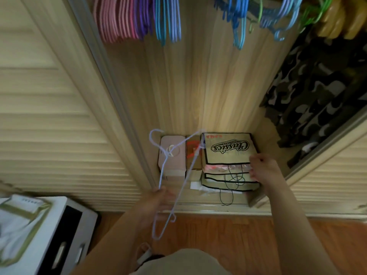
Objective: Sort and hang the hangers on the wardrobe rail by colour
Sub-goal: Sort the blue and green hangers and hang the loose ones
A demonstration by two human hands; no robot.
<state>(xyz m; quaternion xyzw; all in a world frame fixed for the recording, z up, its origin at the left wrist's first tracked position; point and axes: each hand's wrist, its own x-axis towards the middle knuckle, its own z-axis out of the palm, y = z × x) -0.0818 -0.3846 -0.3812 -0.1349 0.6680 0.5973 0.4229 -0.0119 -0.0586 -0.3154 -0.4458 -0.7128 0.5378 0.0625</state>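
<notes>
Head view: the left hand [161,197] is gripping a thin, pale lilac wire hanger [174,182] low before the wardrobe floor. The right hand [263,168] is pinching a flat paper bag [228,148] printed "Classics", lying on similar bags. Overhead, pink hangers [117,18], purple hangers [143,16] and blue hangers [167,18] are hanging in grouped clusters.

1. My left hand [161,197] grips a pale lilac wire hanger [172,181].
2. My right hand [262,168] reaches into the "Classics" paper bag [228,149] on the wardrobe floor.
3. Pink hangers [117,18], purple hangers [144,16] and blue hangers [167,18] hang above.
</notes>
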